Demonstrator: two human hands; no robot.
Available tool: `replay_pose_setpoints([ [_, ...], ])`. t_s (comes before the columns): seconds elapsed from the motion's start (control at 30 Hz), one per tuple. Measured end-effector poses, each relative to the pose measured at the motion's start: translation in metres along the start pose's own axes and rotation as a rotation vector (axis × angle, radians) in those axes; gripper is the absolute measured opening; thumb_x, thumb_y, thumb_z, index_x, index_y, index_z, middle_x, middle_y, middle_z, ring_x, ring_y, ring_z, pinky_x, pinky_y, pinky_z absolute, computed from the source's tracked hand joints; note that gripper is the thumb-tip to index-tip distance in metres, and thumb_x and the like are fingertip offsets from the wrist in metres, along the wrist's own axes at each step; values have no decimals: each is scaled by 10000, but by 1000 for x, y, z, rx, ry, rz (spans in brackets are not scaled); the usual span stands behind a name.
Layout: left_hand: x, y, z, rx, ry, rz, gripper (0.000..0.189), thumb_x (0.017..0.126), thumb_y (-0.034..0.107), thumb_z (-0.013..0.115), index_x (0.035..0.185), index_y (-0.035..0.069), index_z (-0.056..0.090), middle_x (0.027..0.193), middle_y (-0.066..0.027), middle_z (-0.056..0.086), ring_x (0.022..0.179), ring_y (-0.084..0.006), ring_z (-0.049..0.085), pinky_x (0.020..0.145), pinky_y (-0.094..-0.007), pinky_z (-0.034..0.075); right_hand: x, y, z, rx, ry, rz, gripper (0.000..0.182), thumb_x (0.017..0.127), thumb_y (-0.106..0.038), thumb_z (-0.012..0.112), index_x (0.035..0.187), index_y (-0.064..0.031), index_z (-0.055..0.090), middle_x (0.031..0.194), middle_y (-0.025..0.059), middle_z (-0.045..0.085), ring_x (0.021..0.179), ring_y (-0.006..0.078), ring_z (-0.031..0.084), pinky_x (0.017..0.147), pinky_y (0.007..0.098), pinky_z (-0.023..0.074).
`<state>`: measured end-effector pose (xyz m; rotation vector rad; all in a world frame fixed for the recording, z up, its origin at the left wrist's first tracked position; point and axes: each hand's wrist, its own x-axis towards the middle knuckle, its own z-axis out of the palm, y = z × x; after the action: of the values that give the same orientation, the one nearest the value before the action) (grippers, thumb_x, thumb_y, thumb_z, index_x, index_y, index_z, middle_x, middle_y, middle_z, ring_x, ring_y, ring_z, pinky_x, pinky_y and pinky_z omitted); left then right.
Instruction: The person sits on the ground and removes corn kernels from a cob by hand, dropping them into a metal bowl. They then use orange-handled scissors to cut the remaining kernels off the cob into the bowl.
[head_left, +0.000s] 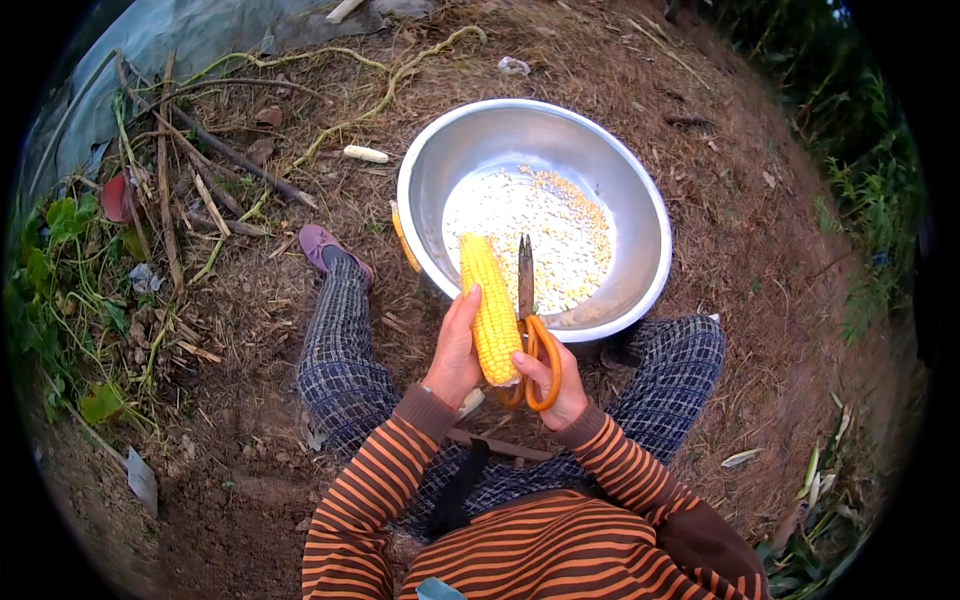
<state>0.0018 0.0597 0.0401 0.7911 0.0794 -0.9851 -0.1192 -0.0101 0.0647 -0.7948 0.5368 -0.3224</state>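
Observation:
My left hand (456, 349) is closed around a yellow ear of corn (491, 315), which is held upright-slanting over the near rim of a large metal basin (637, 225). In my right hand (559, 386) is a pair of scissors (546, 379) with orange handles; the dark blades point away from me, their tips over the basin, just right of the ear. My right thumb touches the ear's lower end. Loose corn kernels (559, 247) lie across the basin's floor, partly washed out by glare. The ear's rows look full on the side that shows.
A bare corncob (366, 154) lies on the ground left of the basin, and another (471, 403) lies below my left hand. Something yellow, seemingly an ear (406, 238), rests against the basin's left side. Sticks (240, 161) and vines are at the left, a metal blade (142, 482) at the lower left.

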Motion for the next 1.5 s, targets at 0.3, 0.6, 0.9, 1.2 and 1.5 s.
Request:
replay_pose_setpoints([
  [0.3,74,83,25,-44,32,97,558,893,475,462,1217,29,375,907,-152,532,798,-256,596,711,-405,536,25,-51,-30,-267,49,3,495,830,-65,624,1257,22,389,801,51,535,541,72,505,398,183,398],
  [0.6,121,54,27,-71,138,45,500,885,481,468,1154,63,413,812,-122,520,679,-229,579,598,-368,530,55,-37,-76,-682,47,-89,519,781,-79,695,1234,-15,452,746,7,552,543,41,485,416,174,390],
  [0.9,140,51,19,-138,145,90,505,895,498,430,1166,72,410,848,-149,537,720,-261,589,641,-401,529,40,-55,-68,-414,-7,56,519,809,-21,642,1285,-25,433,870,10,555,620,35,509,507,154,414],
  [1.2,146,44,11,-101,229,78,498,915,449,423,1250,84,373,943,-181,535,769,-297,591,671,-426,525,29,-57,-62,-609,-60,-97,531,750,131,613,1248,5,484,964,29,530,816,72,540,683,184,458],
  [1.5,154,38,0,-79,381,181,486,906,377,486,1235,40,369,1044,-129,505,902,-249,558,752,-407,503,29,-59,-78,-1029,-138,-277,490,702,3,678,1177,-26,560,826,63,566,714,118,549,649,246,449],
])
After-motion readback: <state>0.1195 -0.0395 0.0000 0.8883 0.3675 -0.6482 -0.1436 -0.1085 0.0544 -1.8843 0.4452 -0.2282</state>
